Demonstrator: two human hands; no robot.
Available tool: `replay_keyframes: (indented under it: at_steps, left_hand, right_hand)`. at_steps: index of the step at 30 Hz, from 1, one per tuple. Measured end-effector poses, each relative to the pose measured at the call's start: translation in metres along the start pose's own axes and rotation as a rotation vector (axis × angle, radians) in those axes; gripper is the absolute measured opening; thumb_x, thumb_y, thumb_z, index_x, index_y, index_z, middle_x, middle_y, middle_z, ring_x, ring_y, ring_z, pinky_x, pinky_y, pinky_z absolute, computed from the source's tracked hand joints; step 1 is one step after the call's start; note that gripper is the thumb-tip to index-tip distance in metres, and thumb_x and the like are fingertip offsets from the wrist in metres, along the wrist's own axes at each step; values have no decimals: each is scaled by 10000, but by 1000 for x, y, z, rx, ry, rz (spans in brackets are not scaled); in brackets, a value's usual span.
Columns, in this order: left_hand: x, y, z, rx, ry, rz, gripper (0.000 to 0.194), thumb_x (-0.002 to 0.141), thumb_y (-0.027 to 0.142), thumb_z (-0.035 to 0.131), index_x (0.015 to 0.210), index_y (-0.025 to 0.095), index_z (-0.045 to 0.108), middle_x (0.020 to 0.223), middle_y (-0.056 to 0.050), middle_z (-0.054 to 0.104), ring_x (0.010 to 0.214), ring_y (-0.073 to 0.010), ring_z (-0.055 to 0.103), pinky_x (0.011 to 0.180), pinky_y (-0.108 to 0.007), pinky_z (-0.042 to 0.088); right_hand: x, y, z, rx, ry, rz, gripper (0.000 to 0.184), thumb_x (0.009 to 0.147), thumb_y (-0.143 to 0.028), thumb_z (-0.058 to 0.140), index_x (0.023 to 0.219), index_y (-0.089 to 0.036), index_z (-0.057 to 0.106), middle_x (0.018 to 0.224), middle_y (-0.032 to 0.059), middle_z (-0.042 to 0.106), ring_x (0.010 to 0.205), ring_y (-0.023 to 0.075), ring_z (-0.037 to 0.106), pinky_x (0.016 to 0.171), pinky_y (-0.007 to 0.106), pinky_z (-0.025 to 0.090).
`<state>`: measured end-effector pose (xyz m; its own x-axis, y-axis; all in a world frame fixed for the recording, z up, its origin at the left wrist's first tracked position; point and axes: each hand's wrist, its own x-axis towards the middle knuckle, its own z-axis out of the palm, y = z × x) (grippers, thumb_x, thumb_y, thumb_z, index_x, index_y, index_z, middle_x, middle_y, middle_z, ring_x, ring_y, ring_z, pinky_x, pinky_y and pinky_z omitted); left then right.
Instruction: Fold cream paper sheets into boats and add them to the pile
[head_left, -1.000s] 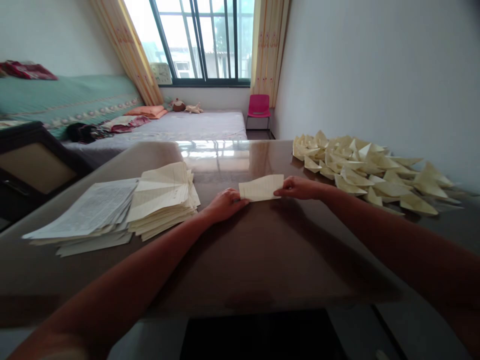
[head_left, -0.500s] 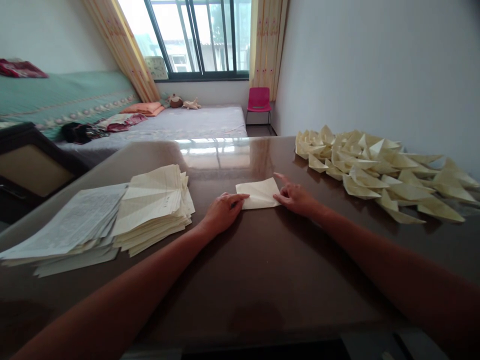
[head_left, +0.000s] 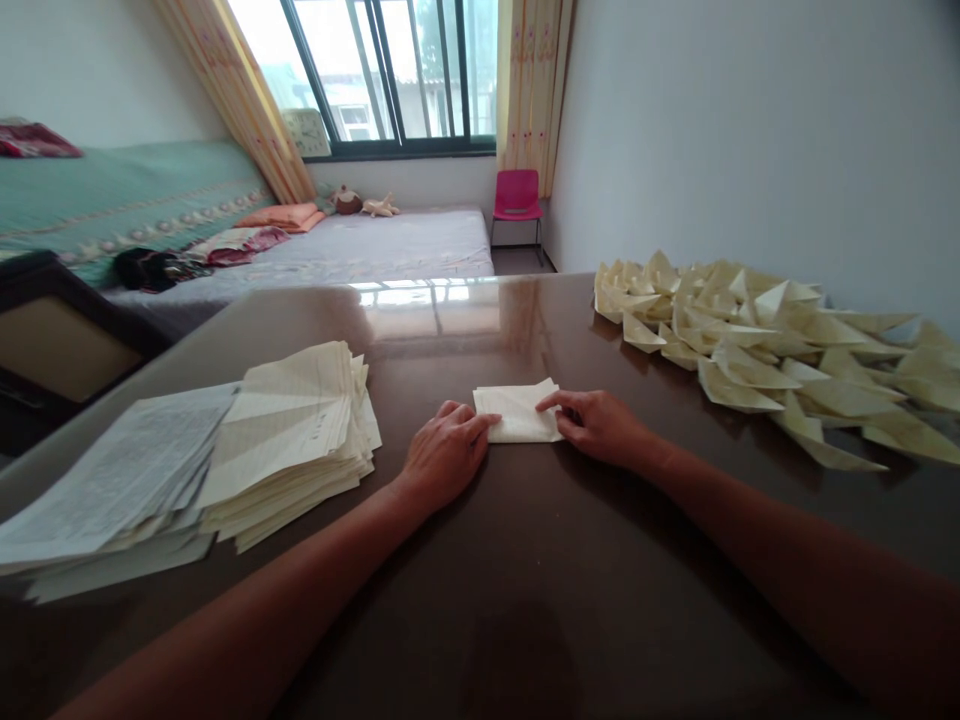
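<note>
Far tabletop (head_left: 450, 345) passable; papers (head_left: 281, 430) block left, paper boats (head_left: 739, 385) right.

Your left hand (head_left: 448, 452) covers the left end of the paper (head_left: 517, 412), and your right hand (head_left: 600, 425) hides part of its right edge; whether any fingertips sit beneath it, you can't tell. Both your forearms (head_left: 300, 585) run out of frame. The white sheets (head_left: 142, 465) are cut off at the left, their print too blurred for you to read, as are the small marks on the stack (head_left: 277, 430). The boats (head_left: 750, 335) overlap, hiding one another, and the right edge crops the outermost.
</note>
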<state>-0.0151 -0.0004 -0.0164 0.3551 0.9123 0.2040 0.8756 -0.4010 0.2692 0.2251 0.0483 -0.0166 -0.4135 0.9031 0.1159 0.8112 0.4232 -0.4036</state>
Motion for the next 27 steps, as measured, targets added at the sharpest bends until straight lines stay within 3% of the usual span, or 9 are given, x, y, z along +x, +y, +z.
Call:
replay_keyframes:
  at_steps: [8,15,27]
  left_hand:
    - [1,-6,1,-48,16,-6,350,965,331,392,1252,291,589,871,-31,625,960,-186,521,825,-285,474]
    - [3,-5,2,113,12,-15,331,971,370,379,1131,285,657,870,-42,629,929,-196,512,777,-296,458]
    - [4,-3,2,247,-9,15,351,976,413,339,1185,324,606,884,-48,606,910,-209,489,736,-295,439]
  right_hand:
    - [-1,-5,-1,-33,-14,17,321,795,-245,495,1063,-296,664,644,-21,646,544,130,542,548,227,309]
    - [0,-6,1,-134,-47,41,326,760,-245,531,1072,-312,601,713,-20,679,650,166,615,549,240,268]
    - [-1,-7,3,-192,-27,33,317,779,-231,522,1080,-304,590,707,-15,678,638,169,612,548,248,263]
